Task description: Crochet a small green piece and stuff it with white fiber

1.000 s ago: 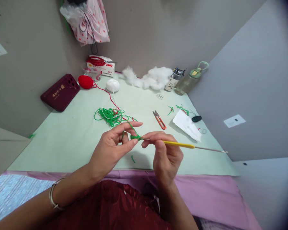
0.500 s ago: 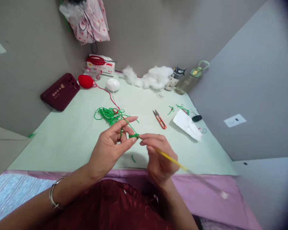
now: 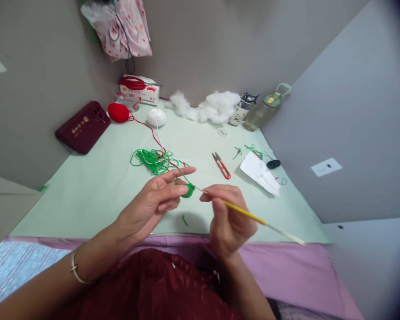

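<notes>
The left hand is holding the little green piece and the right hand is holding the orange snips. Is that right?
Not quite: the right hand is holding the yellow-handled hook. The orange snips lie on the table, as the head view shows. The left hand is holding the little green piece.

Crochet piece (image 3: 188,191) is bright green, hook handle (image 3: 245,212) straight-up yellow, worktop (image 3: 103,191) kinda minty, cloth (image 3: 138,38) pink with reddish dots.

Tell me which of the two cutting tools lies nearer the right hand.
The orange-handled snips, on the pale tabletop beyond the right hand; the red-handled scissors rest on the white box farther back.
</notes>
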`<state>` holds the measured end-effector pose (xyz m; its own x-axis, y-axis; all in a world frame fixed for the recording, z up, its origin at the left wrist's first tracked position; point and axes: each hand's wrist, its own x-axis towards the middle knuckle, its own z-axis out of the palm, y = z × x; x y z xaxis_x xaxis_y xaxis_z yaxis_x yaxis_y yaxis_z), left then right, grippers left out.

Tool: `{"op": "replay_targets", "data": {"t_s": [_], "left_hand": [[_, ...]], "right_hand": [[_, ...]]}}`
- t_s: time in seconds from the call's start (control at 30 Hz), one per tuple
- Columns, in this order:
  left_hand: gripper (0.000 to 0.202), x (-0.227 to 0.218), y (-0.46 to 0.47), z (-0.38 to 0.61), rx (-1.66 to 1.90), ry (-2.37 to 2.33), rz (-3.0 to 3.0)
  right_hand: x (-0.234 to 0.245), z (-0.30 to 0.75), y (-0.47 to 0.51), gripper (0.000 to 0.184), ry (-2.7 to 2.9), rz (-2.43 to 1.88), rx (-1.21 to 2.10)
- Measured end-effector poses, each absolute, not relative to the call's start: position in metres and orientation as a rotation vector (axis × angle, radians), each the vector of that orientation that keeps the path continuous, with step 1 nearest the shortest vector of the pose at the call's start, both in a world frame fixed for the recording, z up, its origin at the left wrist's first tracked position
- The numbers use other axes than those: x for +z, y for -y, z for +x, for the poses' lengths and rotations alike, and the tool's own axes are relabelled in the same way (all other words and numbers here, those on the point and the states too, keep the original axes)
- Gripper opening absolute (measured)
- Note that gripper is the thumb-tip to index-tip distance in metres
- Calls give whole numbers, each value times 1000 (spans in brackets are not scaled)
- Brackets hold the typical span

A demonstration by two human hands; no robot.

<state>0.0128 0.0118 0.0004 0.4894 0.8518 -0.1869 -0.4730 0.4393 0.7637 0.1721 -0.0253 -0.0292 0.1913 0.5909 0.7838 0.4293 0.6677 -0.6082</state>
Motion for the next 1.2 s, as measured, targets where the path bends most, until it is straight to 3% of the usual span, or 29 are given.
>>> {"op": "replay_targets", "data": {"t_s": [0.13, 0.37, 0.5, 0.77, 0.93, 1.2], "left_hand": [[33, 2, -11, 15, 944, -638, 795], [43, 0, -7, 18, 1006, -721, 911], [55, 5, -13, 14, 899, -665, 816], [38, 3, -15, 15, 809, -538, 756], [43, -2, -10, 21, 973, -666, 900], [43, -6, -11, 23, 978, -660, 737]], "right_hand": [[-18, 171, 19, 17, 1238, -839, 550], [-21, 170, 19, 15, 1341, -908, 460], [-19, 175, 17, 16, 1236, -856, 637], [-19, 183, 8, 18, 1045, -734, 1002], [-20, 174, 16, 15, 1259, -823, 651], [-31, 166, 22, 35, 1583, -965, -135]]}}
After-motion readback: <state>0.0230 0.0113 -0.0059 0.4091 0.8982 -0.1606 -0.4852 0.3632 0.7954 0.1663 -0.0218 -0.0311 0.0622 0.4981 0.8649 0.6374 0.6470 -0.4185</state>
